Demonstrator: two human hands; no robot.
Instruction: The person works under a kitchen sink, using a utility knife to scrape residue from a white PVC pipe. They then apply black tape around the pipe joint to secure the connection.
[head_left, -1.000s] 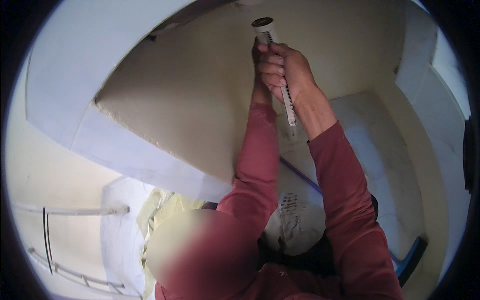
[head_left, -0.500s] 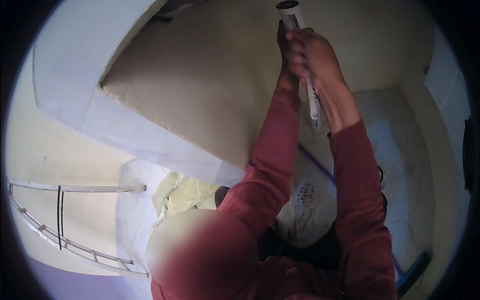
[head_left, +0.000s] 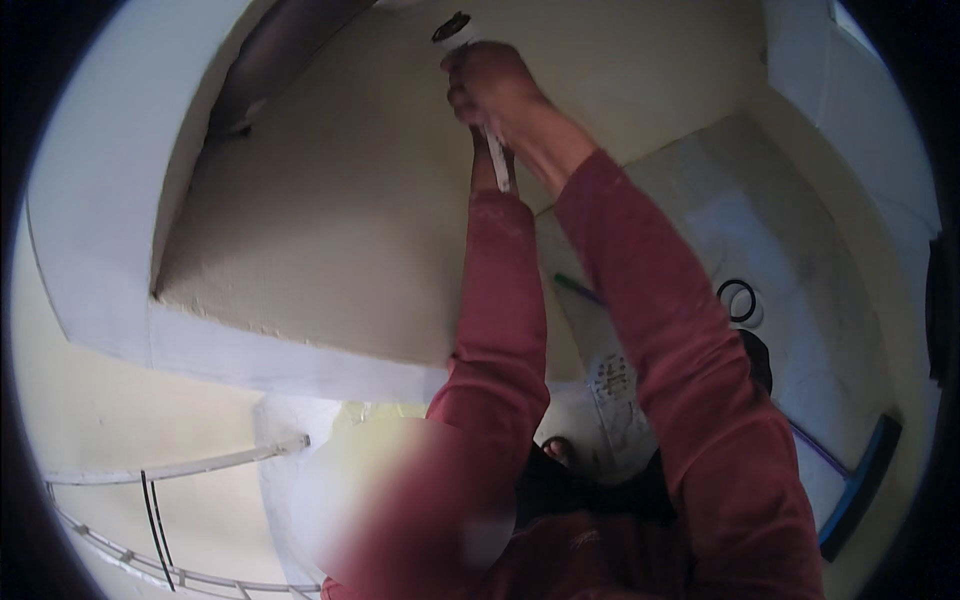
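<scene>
The right hand is holding a white tube with a dark round end, its grip closing around the tube with the fingers curling over one side. The tube is tilting up and to the left in the upper middle of the view, with the beige wall showing behind it. A thin white strip is sticking out below the fist and crossing in front of the left wrist; blur is hiding whether it is joined to the tube. The left hand is reaching up behind the right one and is almost wholly hidden, so I cannot tell how its grip is standing.

Both arms are stretching upward in red sleeves. Below the right arm, a stick is running across the pale floor to a long blue head, its middle hiding behind the sleeve. A black ring is lying just beside the right sleeve. At the lower left, a pale ladder is showing, with two dark bands crossing it.
</scene>
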